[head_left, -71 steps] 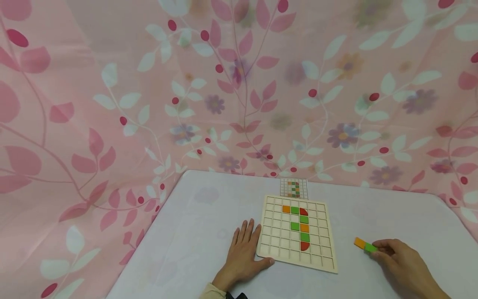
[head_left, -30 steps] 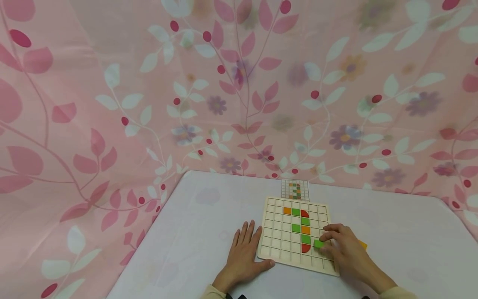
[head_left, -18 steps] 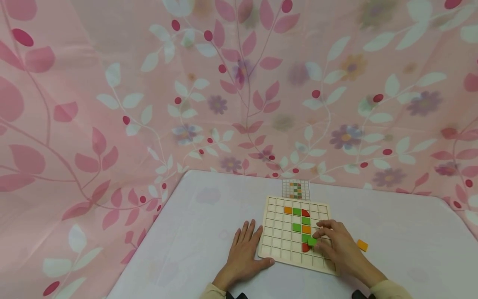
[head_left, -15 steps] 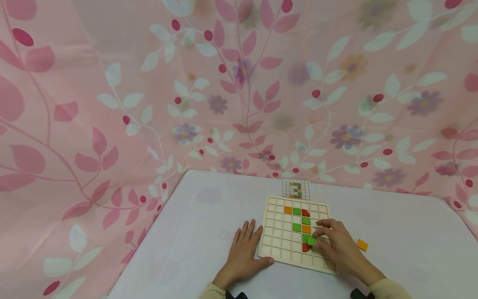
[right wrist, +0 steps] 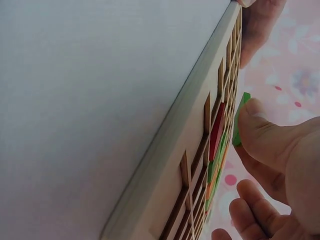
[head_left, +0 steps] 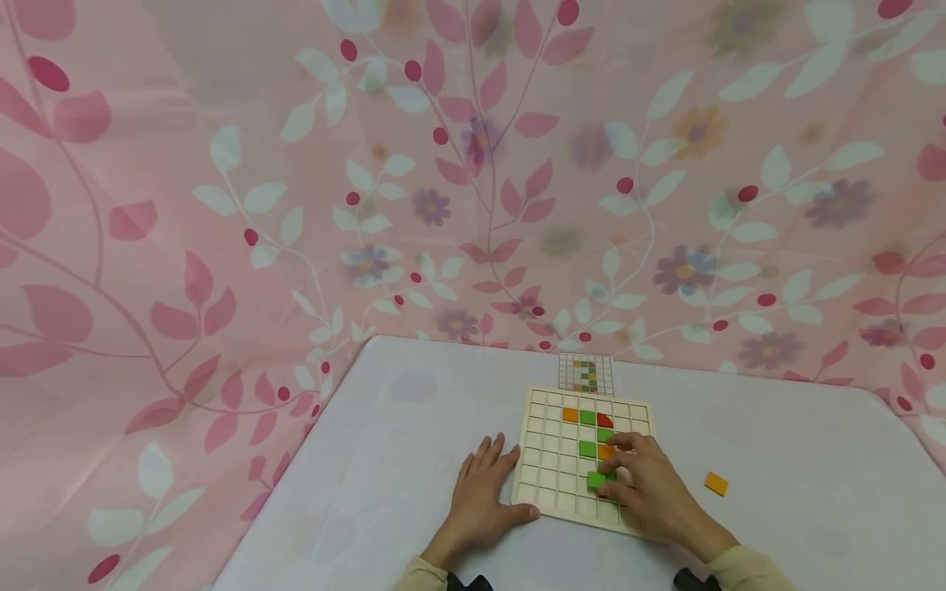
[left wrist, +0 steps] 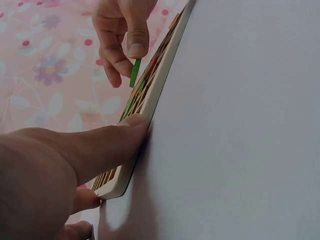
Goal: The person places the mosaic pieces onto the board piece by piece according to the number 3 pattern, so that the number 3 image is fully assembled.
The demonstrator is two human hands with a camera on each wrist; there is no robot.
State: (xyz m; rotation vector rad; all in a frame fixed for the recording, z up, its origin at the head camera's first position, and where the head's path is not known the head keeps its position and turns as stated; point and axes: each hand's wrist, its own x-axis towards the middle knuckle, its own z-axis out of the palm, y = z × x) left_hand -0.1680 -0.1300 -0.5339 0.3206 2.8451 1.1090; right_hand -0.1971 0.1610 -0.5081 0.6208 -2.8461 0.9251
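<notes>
My right hand [head_left: 654, 488] pinches a small green square tile [head_left: 594, 481] between thumb and fingers. In the right wrist view that tile [right wrist: 241, 120] is held on edge, close over the slots of the wooden grid board [right wrist: 175, 145]. Set in the board [head_left: 547, 472] are several green, orange and red tiles; my right hand covers some of them. At the board's left side lies my left hand [head_left: 479, 505], fingers straight. Its thumb [left wrist: 107, 147] touches the near edge of the board in the left wrist view.
A lone orange tile [head_left: 716, 483] lies on the white table right of my right hand. Behind the board sits a small pattern card [head_left: 565, 382] printed with a coloured grid. A pink floral curtain [head_left: 473, 205] hangs along the table's back edge.
My right hand picked up the green tile from beside the orange one and carried it left over the board, past the red tile. The orange tile stayed behind. My left hand has hardly moved.
</notes>
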